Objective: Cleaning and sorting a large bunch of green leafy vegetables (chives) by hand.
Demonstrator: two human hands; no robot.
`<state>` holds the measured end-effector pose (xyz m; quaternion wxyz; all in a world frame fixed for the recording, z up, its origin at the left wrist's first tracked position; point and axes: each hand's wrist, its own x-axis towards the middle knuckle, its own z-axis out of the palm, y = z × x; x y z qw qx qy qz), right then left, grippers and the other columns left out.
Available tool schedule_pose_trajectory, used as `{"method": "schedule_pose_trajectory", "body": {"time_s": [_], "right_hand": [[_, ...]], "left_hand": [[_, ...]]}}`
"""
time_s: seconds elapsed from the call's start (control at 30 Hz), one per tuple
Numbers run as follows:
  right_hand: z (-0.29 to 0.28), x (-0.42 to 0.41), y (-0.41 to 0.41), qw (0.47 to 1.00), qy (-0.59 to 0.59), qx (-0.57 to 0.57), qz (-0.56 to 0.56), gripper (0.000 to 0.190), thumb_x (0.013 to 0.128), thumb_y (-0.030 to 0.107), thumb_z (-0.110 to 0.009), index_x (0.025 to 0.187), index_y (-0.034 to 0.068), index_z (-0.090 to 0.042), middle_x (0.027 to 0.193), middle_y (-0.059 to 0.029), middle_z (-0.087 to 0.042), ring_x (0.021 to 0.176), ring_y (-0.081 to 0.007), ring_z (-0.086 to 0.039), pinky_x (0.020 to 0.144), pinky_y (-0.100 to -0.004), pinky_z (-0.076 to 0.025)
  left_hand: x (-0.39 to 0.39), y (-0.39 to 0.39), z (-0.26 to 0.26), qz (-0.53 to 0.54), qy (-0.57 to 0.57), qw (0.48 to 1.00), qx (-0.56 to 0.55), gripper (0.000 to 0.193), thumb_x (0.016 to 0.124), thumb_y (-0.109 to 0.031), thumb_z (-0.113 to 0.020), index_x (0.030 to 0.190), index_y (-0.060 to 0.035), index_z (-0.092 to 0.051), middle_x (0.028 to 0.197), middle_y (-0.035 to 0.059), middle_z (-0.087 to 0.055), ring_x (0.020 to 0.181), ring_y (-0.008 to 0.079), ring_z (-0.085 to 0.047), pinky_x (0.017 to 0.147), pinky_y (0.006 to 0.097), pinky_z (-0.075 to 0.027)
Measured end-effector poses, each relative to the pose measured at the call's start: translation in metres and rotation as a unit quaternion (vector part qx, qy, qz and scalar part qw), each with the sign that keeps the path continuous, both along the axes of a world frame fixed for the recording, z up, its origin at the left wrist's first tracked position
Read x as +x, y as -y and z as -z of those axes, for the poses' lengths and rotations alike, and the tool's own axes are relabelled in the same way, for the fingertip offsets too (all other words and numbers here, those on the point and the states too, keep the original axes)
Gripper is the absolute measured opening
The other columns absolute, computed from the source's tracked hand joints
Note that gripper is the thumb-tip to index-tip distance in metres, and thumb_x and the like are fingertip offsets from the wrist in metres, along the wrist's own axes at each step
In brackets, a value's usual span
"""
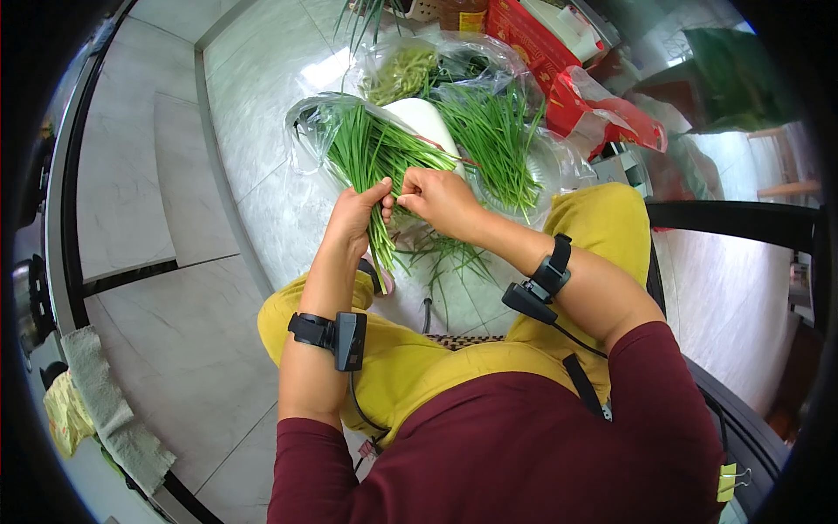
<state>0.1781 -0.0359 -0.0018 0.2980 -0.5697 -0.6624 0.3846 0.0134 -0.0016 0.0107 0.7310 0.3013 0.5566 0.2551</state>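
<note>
My left hand [357, 213] is closed around a bunch of green Chinese chives [359, 154], its pale stem ends pointing down towards my lap. Close beside it, my right hand [435, 200] has thumb and fingertips pinched together at the edge of the bunch; whether a stem is between them I cannot tell. More chives with a red tie lie behind both hands, on a clear plastic bag and a white tray [425, 121]. Another heap of chives [494, 144] rests to the right in a clear plastic container [546, 167]. Loose trimmings [452, 252] are scattered on the floor below my hands.
Clear bags with green vegetables [402, 72] stand beyond the chives. A red printed bag [579, 108] and red box [533, 42] are at the upper right. My knees flank the trimmings. A grey cloth [114, 409] hangs on the counter edge at left.
</note>
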Motion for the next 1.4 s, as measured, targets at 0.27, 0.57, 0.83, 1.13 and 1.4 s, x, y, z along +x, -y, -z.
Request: {"method": "schedule_pose_trajectory", "body": {"time_s": [0.27,0.57,0.83,1.13,1.4], "right_hand": [[0.003,-0.004,0.002,0.999,-0.028,0.031,-0.011,0.013,0.082,0.016,-0.057,0.083,0.004,-0.053,0.080,-0.0131,-0.055,0.077,-0.0322,-0.055,0.067,-0.0408,-0.043],[0.009,-0.002,-0.002,0.997,-0.074,0.005,0.021,0.011,0.086,0.015,-0.053,0.085,0.004,-0.050,0.078,-0.0130,-0.057,0.073,-0.0322,-0.056,0.064,-0.0404,-0.043],[-0.001,-0.002,-0.005,0.979,-0.142,0.039,0.141,0.015,0.091,0.017,-0.047,0.085,0.003,-0.047,0.069,-0.0097,-0.055,0.058,-0.0191,-0.057,0.055,-0.0342,-0.045],[0.011,0.004,-0.009,0.978,-0.167,-0.126,0.020,0.031,0.089,0.029,-0.053,0.075,0.001,-0.058,0.062,-0.0056,-0.057,0.054,-0.0142,-0.054,0.053,-0.0307,-0.043],[0.002,0.006,-0.001,0.990,0.051,-0.036,-0.126,0.028,0.087,0.026,-0.055,0.073,0.002,-0.056,0.058,-0.0056,-0.053,0.053,-0.0137,-0.050,0.052,-0.0333,-0.039]], "left_hand": [[-0.002,0.001,0.002,-0.014,0.021,1.000,-0.010,0.010,0.085,-0.013,-0.061,0.079,-0.0053,-0.058,0.059,0.0010,-0.056,0.048,0.0098,-0.050,0.045,0.0218,-0.042],[-0.001,-0.001,0.003,-0.048,0.006,0.999,-0.013,0.013,0.085,-0.015,-0.061,0.077,-0.0062,-0.057,0.059,0.0002,-0.055,0.047,0.0096,-0.049,0.043,0.0221,-0.041],[-0.005,-0.001,0.006,-0.077,-0.013,0.997,-0.016,0.014,0.085,-0.015,-0.061,0.075,-0.0070,-0.055,0.058,0.0004,-0.055,0.045,0.0096,-0.049,0.041,0.0225,-0.040],[-0.003,-0.002,0.006,-0.064,-0.006,0.998,-0.004,0.012,0.085,-0.015,-0.061,0.078,-0.0060,-0.056,0.059,0.0004,-0.055,0.046,0.0093,-0.049,0.042,0.0222,-0.040],[-0.004,-0.004,0.003,-0.093,-0.014,0.996,0.011,0.013,0.086,-0.015,-0.060,0.078,-0.0071,-0.054,0.058,0.0000,-0.053,0.046,0.0099,-0.047,0.043,0.0227,-0.040]]}}
